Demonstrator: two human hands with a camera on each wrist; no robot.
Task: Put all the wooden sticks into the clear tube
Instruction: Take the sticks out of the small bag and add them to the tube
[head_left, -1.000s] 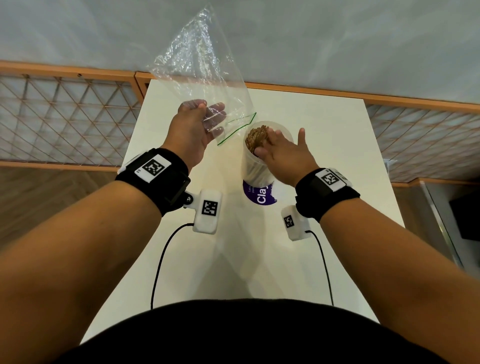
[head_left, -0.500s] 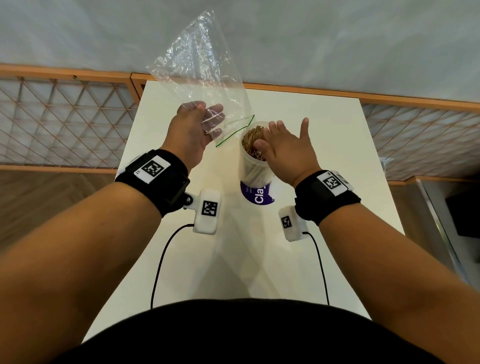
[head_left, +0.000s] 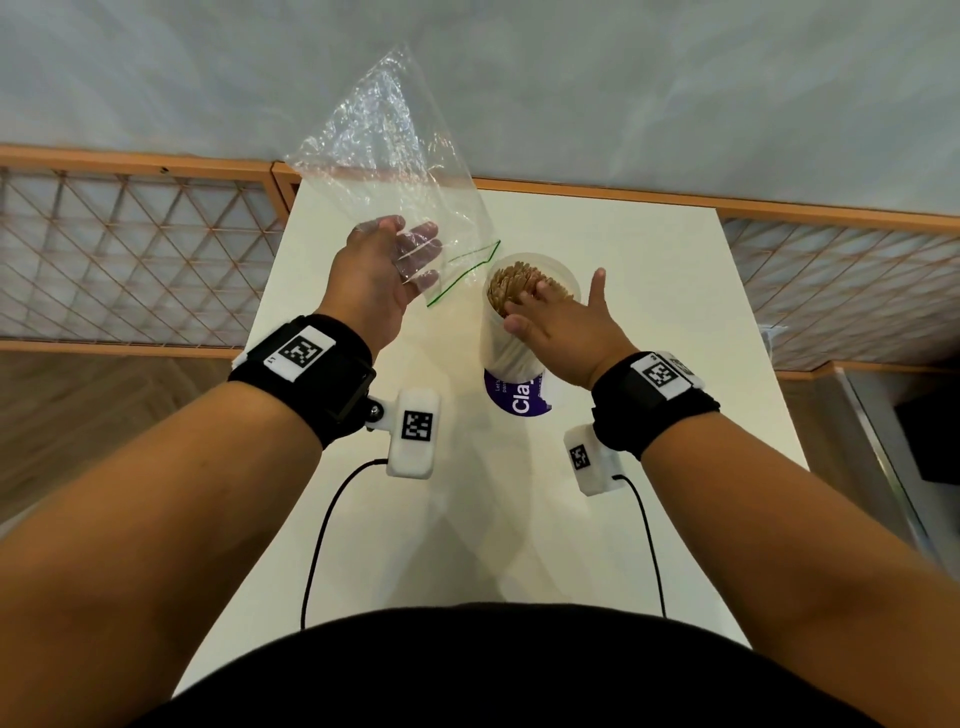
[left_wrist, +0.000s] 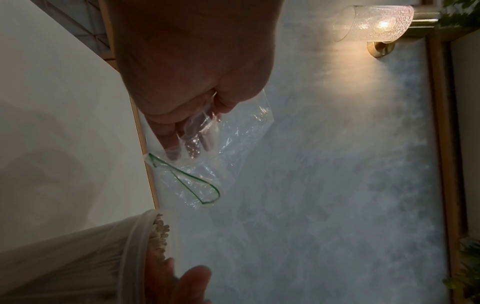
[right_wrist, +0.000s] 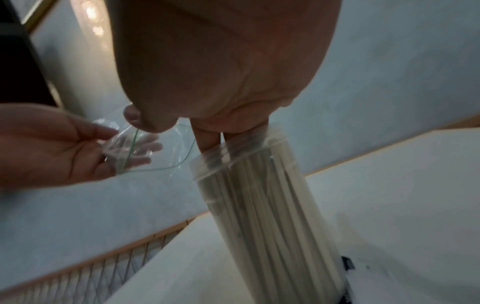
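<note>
Now we're tamping pale wooden sticks (head_left: 522, 288) into the upright clear plastic tube (head_left: 511, 345) with right hand (head_left: 563, 332) flat | left hand (head_left: 376, 280) pinching emptied clear zip bag (head_left: 395, 171) | next: checking for strays.

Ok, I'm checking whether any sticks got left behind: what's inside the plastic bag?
The plastic bag in the left hand looks empty: wall and fingers show through it. The wooden sticks stand in the clear tube. The fold under the fingers stays hidden.
</note>
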